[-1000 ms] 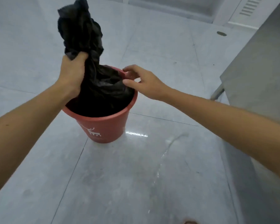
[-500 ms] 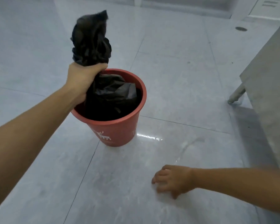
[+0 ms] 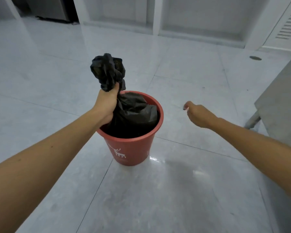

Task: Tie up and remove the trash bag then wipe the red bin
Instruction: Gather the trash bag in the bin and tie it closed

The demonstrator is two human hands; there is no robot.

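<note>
A red bin [image 3: 131, 152] with a white deer print stands on the grey tiled floor, in the middle of the view. A black trash bag [image 3: 136, 113] fills it, and its gathered neck sticks up above the rim as a crumpled bunch. My left hand [image 3: 107, 106] is clenched around that neck, just over the bin's left rim. My right hand [image 3: 199, 115] hovers in the air to the right of the bin, apart from it, fingers loosely curled and holding nothing.
A grey metal cabinet [image 3: 282, 105] on a leg stands at the right edge. White wall panels [image 3: 191, 19] run along the back, with a dark opening at the far left. A round floor drain [image 3: 255, 58] lies at the back right. The floor shines wet beside the bin.
My right hand left the bag, dropped low towards the floor, then rose to the right of the bin. My left hand has kept its hold on the bag's neck.
</note>
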